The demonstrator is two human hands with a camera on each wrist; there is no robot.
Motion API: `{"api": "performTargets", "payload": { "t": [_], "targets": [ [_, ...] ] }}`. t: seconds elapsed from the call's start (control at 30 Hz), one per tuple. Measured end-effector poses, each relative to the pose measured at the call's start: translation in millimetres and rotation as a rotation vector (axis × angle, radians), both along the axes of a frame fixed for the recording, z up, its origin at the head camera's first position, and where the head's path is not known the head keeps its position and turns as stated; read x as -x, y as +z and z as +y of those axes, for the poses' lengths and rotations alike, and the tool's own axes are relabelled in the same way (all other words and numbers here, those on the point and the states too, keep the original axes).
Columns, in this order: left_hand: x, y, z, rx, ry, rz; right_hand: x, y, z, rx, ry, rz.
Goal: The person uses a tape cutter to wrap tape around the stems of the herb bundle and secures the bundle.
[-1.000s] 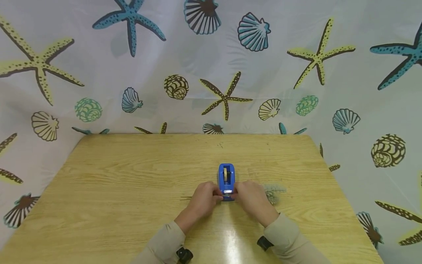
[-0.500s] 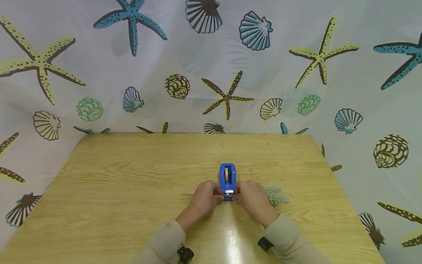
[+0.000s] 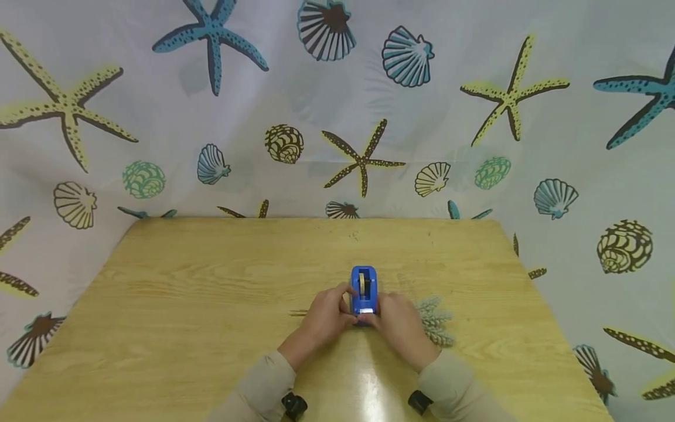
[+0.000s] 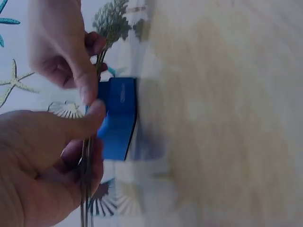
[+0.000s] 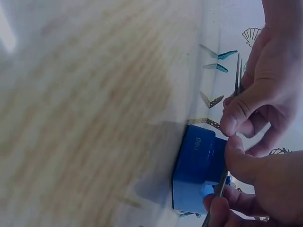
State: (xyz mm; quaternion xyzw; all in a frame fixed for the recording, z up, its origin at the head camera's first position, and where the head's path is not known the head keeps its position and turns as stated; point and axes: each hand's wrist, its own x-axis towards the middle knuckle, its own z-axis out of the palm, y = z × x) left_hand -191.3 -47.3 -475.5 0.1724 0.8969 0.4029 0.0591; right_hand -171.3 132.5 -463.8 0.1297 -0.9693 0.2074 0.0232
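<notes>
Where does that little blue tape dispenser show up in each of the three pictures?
Head view: blue tape dispenser sits mid-table, just beyond the two hands.
Left wrist view: it lies left of centre, behind the thumbs.
Right wrist view: it is at lower right, below the fingers.
Shared landmark: the thin stems pinched in front of it.

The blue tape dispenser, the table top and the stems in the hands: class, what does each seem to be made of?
Tape dispenser: probably moulded plastic, uniformly blue, smooth, slightly glossy.
Table top: wood or wood-look laminate; pale grain lines, with a shiny glare patch near the person.
Stems: thin, stiff, dark green-grey, ending in a fuzzy sprig; dried or artificial plant, unclear which.
</notes>
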Motion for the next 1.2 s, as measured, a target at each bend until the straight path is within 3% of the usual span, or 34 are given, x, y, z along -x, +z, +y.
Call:
{"api": "performTargets", "payload": {
  "t": [0.23,0.33,0.5,0.67,0.83,1.03,1.2],
  "targets": [
    [39.0,5.4,-23,0.052,-0.233,-0.086,-3.5,-4.3,-1,-0.007,-0.025,0.027],
    [50.1,1.0,-22,0.091,-0.299,-0.095,-3.7,-4.0,-1,-0.019,-0.032,0.021],
    [62.6,-7.4,-17,0.139,-0.32,-0.089,-1.1,-1.6,-2,-0.038,-0.04,0.003],
    [74.4,-9.5,-19,0.04,-0.357,-0.159,0.2,0.5,-4,-0.049,-0.064,-0.03],
    [76.2,-11.0,-24,-0.037,-0.329,-0.268,1.0,0.8,-8,-0.039,-0.044,-0.061],
    [79.1,-13.3,-19,-0.05,-0.377,-0.286,3.4,-1.2,-2,-0.029,-0.025,-0.076],
    [79.7,-13.7,-19,0.0,-0.347,-0.29,4.9,-12.0,3,-0.019,0.034,-0.153]
  ]
}}
